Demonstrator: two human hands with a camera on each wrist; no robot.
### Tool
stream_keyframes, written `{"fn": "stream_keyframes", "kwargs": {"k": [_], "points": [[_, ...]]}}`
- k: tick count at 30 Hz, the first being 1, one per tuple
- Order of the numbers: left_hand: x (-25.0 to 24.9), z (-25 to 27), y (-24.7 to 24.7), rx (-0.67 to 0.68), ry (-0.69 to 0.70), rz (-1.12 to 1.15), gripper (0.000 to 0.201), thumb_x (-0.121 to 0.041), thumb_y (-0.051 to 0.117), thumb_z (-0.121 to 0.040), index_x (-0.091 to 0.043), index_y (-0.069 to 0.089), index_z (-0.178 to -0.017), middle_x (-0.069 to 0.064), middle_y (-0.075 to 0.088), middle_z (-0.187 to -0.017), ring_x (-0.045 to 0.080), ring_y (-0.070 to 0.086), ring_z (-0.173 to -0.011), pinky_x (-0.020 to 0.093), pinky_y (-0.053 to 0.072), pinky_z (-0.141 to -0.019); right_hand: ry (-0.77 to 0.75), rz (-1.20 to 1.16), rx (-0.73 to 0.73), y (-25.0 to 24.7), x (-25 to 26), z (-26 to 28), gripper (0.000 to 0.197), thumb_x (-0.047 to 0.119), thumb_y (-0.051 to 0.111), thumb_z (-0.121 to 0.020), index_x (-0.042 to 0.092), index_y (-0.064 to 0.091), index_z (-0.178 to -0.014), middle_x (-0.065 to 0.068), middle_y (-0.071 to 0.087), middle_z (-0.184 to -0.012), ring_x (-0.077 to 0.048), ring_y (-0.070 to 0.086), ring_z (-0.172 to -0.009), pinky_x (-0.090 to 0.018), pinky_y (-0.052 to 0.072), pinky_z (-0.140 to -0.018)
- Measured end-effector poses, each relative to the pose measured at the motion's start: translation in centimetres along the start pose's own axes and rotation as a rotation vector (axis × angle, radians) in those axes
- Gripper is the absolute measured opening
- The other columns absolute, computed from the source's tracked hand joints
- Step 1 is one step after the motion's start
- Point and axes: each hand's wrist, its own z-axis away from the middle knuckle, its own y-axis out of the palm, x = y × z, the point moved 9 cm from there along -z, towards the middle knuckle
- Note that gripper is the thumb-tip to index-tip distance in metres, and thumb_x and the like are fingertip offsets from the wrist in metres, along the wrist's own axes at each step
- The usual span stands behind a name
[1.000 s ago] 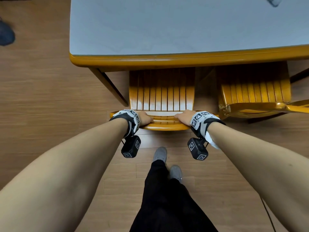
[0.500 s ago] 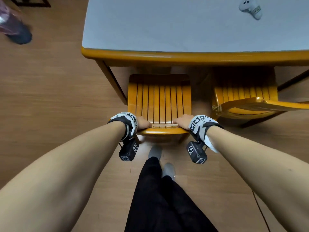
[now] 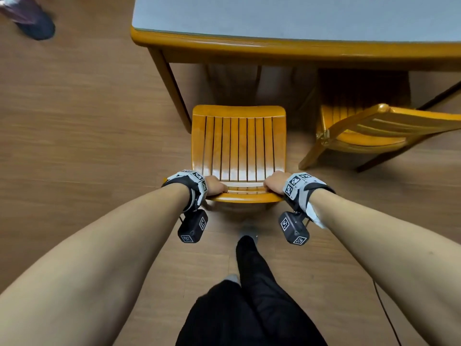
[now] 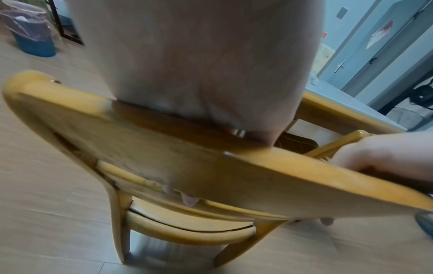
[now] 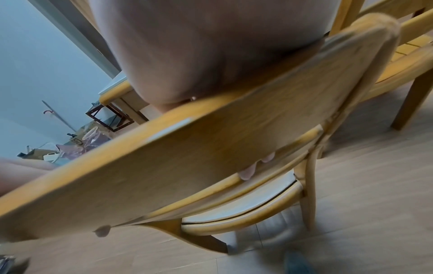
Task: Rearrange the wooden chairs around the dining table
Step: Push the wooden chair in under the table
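Bare floor separates dining table [image 3: 274, 48] edge from slatted chair [image 3: 238, 146]; both hands' fingers [image 4: 189, 201] curl around its backrest.

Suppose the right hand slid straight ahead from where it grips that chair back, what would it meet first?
Past the chair back, the right hand would pass above the seat, then probably meet the table edge; depth is unclear.

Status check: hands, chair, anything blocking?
Left hand and right hand both grip the chair top rail. Seat clear of the dining table. Second chair close on the right.
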Motion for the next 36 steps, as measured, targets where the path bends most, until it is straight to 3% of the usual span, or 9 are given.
{"fn": "stream_keyframes", "kwargs": {"k": [5,10,15,20,24,27,31,33,36], "points": [[1.9,2.0,4.4,-0.054,0.019,0.024,0.044,-0.037,0.047,-0.098,-0.002,0.06,-0.12,0.011,0.057,-0.106,0.026,0.051,-0.093,0.029,0.036,-0.08,0.013,0.007,-0.012,4.4,2.1,3.0,0.031,0.008,0.041,-0.099,-0.001,0.059,-0.122,-0.02,0.059,-0.124,-0.029,0.058,-0.097,-0.033,0.044,-0.081],[4.2,4.3,9.6,-0.036,0.02,-0.005,0.042,-0.038,0.046,-0.098,-0.004,0.061,-0.117,0.016,0.059,-0.114,0.028,0.053,-0.095,0.03,0.036,-0.079,0.05,-0.045,-0.009,9.5,4.2,5.6,0.032,0.006,0.042,-0.099,-0.002,0.058,-0.125,-0.021,0.059,-0.126,-0.034,0.059,-0.114,-0.036,0.047,-0.092],[5.6,6.1,13.8,0.002,0.006,-0.055,0.046,-0.037,0.049,-0.096,-0.003,0.059,-0.125,0.017,0.059,-0.123,0.032,0.056,-0.11,0.032,0.038,-0.084,0.058,-0.153,0.024,14.1,5.6,7.7,0.018,0.009,0.036,-0.101,0.005,0.053,-0.101,-0.019,0.052,-0.103,-0.032,0.055,-0.089,-0.028,0.034,-0.066],[6.2,6.2,18.4,0.057,0.003,-0.042,0.039,-0.039,0.052,-0.092,-0.01,0.067,-0.113,0.01,0.063,-0.111,0.027,0.058,-0.101,0.035,0.043,-0.09,0.119,-0.384,-0.011,19.0,4.2,7.8,0.018,0.026,0.04,-0.1,0.013,0.051,-0.095,-0.009,0.052,-0.099,-0.025,0.049,-0.089,-0.031,0.039,-0.079],[6.2,6.3,19.6,0.049,-0.001,0.031,0.034,-0.034,0.05,-0.095,-0.008,0.067,-0.109,0.01,0.062,-0.105,0.025,0.056,-0.094,0.033,0.041,-0.082,0.153,-0.469,0.03,19.9,4.0,8.0,0.035,0.033,0.036,-0.1,0.01,0.06,-0.092,-0.015,0.062,-0.102,-0.031,0.061,-0.09,-0.034,0.043,-0.082],[5.8,7.2,18.4,0.002,-0.002,0.096,0.027,-0.028,0.052,-0.095,-0.007,0.066,-0.106,0.01,0.061,-0.1,0.023,0.056,-0.085,0.03,0.042,-0.074,0.165,-0.517,-0.019,19.0,3.1,9.2,0.037,0.027,0.045,-0.099,0.0,0.065,-0.114,-0.017,0.064,-0.116,-0.033,0.061,-0.103,-0.034,0.047,-0.088],[2.6,8.8,12.6,-0.164,0.048,0.274,0.038,-0.032,0.051,-0.094,-0.002,0.066,-0.111,0.017,0.066,-0.118,0.033,0.062,-0.106,0.04,0.05,-0.095,0.16,-0.71,-0.197,14.7,-0.5,12.1,0.033,0.021,0.048,-0.097,0.0,0.069,-0.112,-0.007,0.07,-0.103,-0.019,0.066,-0.09,-0.032,0.051,-0.089],[-1.5,10.4,10.0,-0.215,0.117,0.362,0.044,-0.033,0.05,-0.095,0.001,0.063,-0.121,0.018,0.065,-0.123,0.035,0.061,-0.113,0.04,0.048,-0.1,0.159,-0.952,-0.258,12.4,-3.2,14.5,0.025,0.02,0.048,-0.098,0.005,0.068,-0.094,0.002,0.064,-0.084,-0.006,0.056,-0.067,-0.02,0.049,-0.071],[-9.2,14.2,6.6,-0.248,0.237,0.523,0.044,-0.027,0.05,-0.097,0.003,0.059,-0.128,0.021,0.061,-0.131,0.036,0.057,-0.123,0.038,0.046,-0.099,0.148,-1.415,-0.398,8.4,-8.0,19.6,0.036,0.017,0.04,-0.101,0.016,0.041,-0.065,0.011,0.045,-0.046,-0.004,0.038,-0.045,-0.01,0.03,-0.039]]}}
